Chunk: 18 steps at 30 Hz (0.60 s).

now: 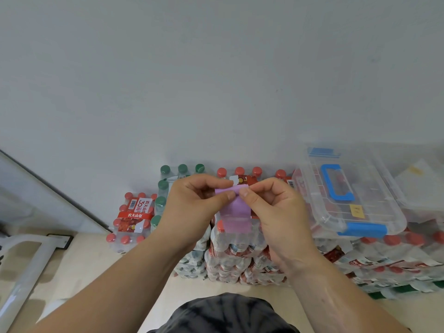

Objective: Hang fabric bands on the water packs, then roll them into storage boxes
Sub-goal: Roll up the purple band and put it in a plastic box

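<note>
Hands meet over the stacked water packs [236, 246] that stand on the floor against the white wall. The left hand [192, 203] and the right hand [276, 207] each pinch the top edge of a purple fabric band [234, 210] between thumb and fingers, thumbs almost touching. The band hangs down from that grip, its lower end lying against the top of the red-capped pack in front. Just to the right, a clear storage box [348, 195] with blue handle and clips sits on top of more packs. A green-capped pack [165, 188] stands behind the left hand.
</note>
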{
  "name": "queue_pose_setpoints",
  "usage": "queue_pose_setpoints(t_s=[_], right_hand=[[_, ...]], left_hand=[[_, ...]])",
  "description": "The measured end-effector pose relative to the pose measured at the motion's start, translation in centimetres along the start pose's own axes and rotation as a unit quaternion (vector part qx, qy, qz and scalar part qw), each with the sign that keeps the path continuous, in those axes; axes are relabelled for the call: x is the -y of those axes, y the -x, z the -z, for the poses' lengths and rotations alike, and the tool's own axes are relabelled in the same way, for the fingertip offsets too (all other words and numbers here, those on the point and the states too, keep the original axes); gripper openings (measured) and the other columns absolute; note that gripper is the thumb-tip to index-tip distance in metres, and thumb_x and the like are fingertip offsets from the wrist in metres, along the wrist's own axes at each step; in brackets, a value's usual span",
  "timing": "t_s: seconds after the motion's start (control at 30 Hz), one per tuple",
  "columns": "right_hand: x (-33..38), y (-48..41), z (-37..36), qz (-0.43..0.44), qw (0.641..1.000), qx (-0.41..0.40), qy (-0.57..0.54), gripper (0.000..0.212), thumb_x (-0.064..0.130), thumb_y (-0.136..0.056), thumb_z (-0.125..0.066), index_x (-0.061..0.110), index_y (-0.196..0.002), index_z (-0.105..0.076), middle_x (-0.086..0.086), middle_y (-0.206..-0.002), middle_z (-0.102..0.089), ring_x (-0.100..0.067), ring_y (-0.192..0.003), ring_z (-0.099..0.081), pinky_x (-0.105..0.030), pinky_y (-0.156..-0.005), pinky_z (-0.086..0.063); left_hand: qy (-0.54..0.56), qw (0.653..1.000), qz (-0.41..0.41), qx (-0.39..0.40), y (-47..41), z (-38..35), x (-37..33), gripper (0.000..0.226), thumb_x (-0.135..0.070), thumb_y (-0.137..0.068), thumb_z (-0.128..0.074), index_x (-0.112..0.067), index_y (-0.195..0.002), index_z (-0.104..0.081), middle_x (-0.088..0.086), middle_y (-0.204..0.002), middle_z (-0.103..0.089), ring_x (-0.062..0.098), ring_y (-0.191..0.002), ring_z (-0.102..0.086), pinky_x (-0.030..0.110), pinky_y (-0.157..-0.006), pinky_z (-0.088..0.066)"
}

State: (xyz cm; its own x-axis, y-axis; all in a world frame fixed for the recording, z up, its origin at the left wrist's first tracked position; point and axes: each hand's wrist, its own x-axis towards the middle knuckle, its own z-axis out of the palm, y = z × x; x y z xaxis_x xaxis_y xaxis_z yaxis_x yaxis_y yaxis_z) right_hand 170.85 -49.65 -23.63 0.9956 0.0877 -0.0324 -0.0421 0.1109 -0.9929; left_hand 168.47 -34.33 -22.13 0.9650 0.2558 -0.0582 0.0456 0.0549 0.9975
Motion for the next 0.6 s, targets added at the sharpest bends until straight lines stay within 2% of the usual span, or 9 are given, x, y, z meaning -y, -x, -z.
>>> queue_pose_setpoints(t_s=[0.13, 0.23, 0.33, 0.4, 0.43, 0.5, 0.53, 0.6], right_hand=[[0.03, -0.06, 0.16, 0.001, 1.0, 0.012, -0.007, 0.01, 0.012, -0.084, -0.078, 0.016, -0.077, -0.073, -0.01, -0.084, -0.079, -0.029, -0.086, -0.076, -0.044, -0.082, -0.063], [-0.18, -0.15, 0.29, 0.023, 1.0, 0.009, 0.003, 0.01, 0.02, -0.081, -0.08, 0.024, -0.074, -0.075, -0.006, -0.083, -0.078, -0.03, -0.086, -0.076, -0.044, -0.082, -0.063], [-0.07, -0.17, 0.36, 0.029, 1.0, 0.008, 0.004, 0.011, 0.025, -0.078, -0.08, 0.031, -0.07, -0.075, 0.0, -0.081, -0.078, -0.021, -0.082, -0.075, -0.039, -0.079, -0.063], [-0.11, -0.23, 0.48, 0.022, 1.0, 0.008, -0.002, 0.013, 0.017, -0.081, -0.081, 0.027, -0.074, -0.074, -0.003, -0.082, -0.078, -0.024, -0.082, -0.075, -0.044, -0.078, -0.063], [-0.08, -0.24, 0.46, 0.017, 1.0, 0.007, -0.013, 0.009, 0.02, -0.079, -0.082, 0.023, -0.077, -0.073, -0.006, -0.084, -0.078, -0.028, -0.084, -0.076, -0.047, -0.078, -0.062], [-0.09, -0.27, 0.47, 0.011, 1.0, 0.006, -0.026, 0.023, 0.028, -0.073, -0.082, 0.014, -0.089, -0.072, -0.011, -0.086, -0.079, -0.033, -0.086, -0.077, -0.051, -0.08, -0.061], [-0.12, -0.35, 0.48, 0.01, 1.0, 0.011, -0.026, 0.026, 0.027, -0.074, -0.081, 0.013, -0.094, -0.072, -0.012, -0.087, -0.079, -0.032, -0.086, -0.077, -0.051, -0.082, -0.062], [-0.18, -0.47, 0.48, 0.022, 0.999, 0.019, -0.013, 0.017, 0.017, -0.082, -0.079, 0.012, -0.097, -0.074, -0.01, -0.088, -0.08, -0.027, -0.088, -0.078, -0.045, -0.085, -0.063]], left_hand=[[0.004, 1.0, -0.006, 0.01, -0.14, 0.13, -0.14, 0.015, 0.01, -0.076, -0.076, -0.001, -0.088, -0.076, 0.016, -0.086, -0.076, 0.023, -0.082, -0.073, 0.03, -0.076, -0.06], [0.001, 1.0, -0.001, 0.012, -0.12, 0.0, -0.21, 0.015, 0.003, -0.077, -0.077, -0.001, -0.091, -0.076, 0.014, -0.085, -0.076, 0.019, -0.079, -0.073, 0.027, -0.071, -0.058], [-0.008, 1.0, 0.0, 0.003, -0.21, -0.17, -0.2, 0.009, -0.005, -0.08, -0.077, -0.01, -0.087, -0.079, 0.016, -0.082, -0.075, 0.019, -0.075, -0.069, 0.027, -0.065, -0.056], [-0.005, 1.0, -0.002, 0.001, -0.31, -0.22, -0.21, 0.008, -0.005, -0.079, -0.077, -0.01, -0.084, -0.079, 0.017, -0.082, -0.074, 0.02, -0.075, -0.069, 0.027, -0.066, -0.056], [-0.001, 1.0, -0.003, 0.001, -0.35, -0.27, -0.25, 0.008, -0.003, -0.077, -0.078, -0.008, -0.084, -0.079, 0.015, -0.08, -0.075, 0.019, -0.075, -0.07, 0.025, -0.067, -0.056], [0.005, 1.0, -0.009, 0.005, -0.35, -0.32, -0.35, 0.011, 0.003, -0.076, -0.078, -0.006, -0.082, -0.078, 0.011, -0.078, -0.075, 0.016, -0.075, -0.072, 0.022, -0.069, -0.056], [0.005, 1.0, -0.014, 0.008, -0.31, -0.33, -0.4, 0.014, 0.007, -0.076, -0.077, -0.006, -0.081, -0.077, 0.009, -0.077, -0.076, 0.015, -0.074, -0.072, 0.022, -0.069, -0.056], [0.004, 1.0, -0.018, 0.012, -0.24, -0.35, -0.47, 0.016, 0.008, -0.077, -0.076, -0.007, -0.083, -0.077, 0.007, -0.076, -0.076, 0.014, -0.073, -0.072, 0.022, -0.068, -0.056]])
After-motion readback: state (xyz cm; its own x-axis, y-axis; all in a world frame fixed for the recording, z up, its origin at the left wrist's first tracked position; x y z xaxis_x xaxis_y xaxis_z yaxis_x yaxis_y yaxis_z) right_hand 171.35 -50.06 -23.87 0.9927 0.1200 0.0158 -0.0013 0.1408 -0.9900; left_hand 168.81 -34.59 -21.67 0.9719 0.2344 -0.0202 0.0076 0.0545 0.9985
